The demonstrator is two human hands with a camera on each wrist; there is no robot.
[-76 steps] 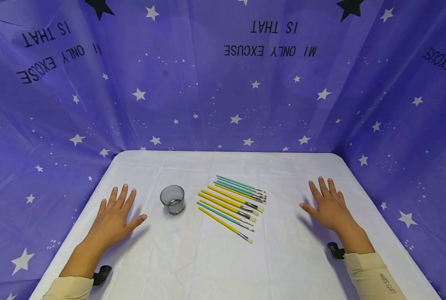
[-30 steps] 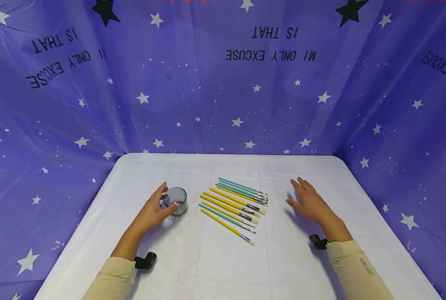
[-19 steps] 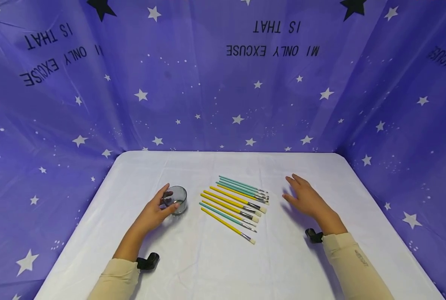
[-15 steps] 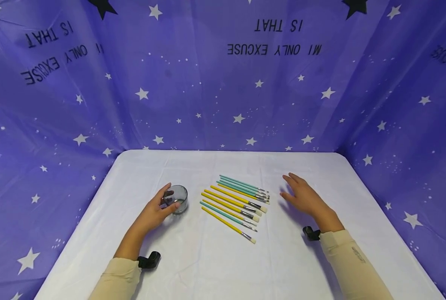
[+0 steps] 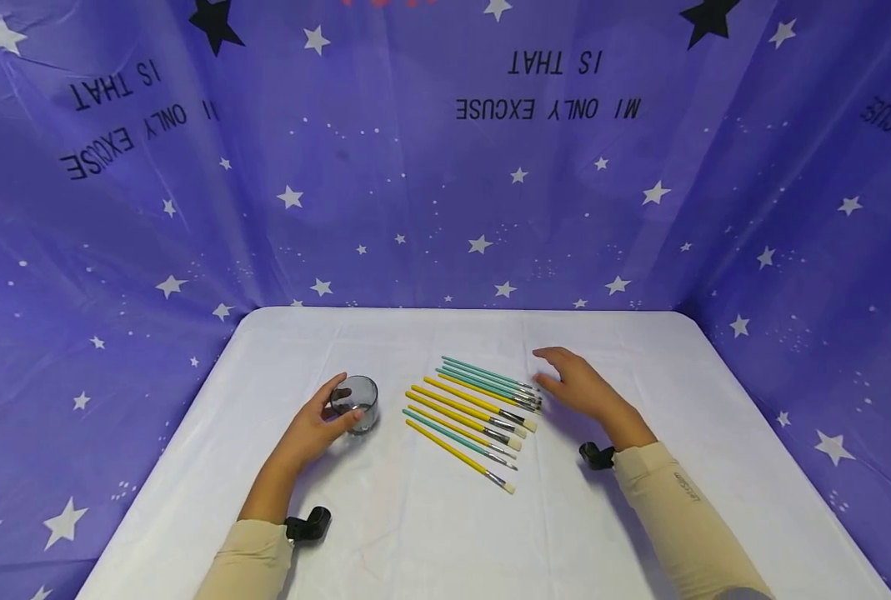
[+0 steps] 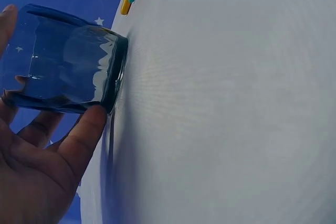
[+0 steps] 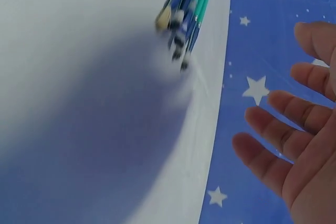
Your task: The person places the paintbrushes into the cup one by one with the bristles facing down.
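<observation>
Left hand (image 5: 308,435) holds glass (image 5: 362,393); right hand (image 5: 584,392) hovers by brushes (image 5: 456,405)

At far left, a purple curtain (image 5: 385,167) with white stars hangs beside the white table (image 5: 415,533), running behind it and around to the right. A beige left sleeve (image 5: 246,562) ends at the wrist, where a black device (image 5: 310,525) sits. The left hand grasps the glass, thumb on the near side and fingers around the far side. The glass is mouth up at the left part of the table; whether its base touches the cloth, I cannot tell.

Right of the glass, well within the table, the yellow and teal brushes lie in a loose fan, handles to the left and bristles to the right. Three teal ones lie close together at the far edge; a yellow one lies nearest the person.

Next, the right hand hangs near the far brushes' tips, released, its fingers loosely bent and apart. The right sleeve (image 5: 685,525) is beige too.
</observation>
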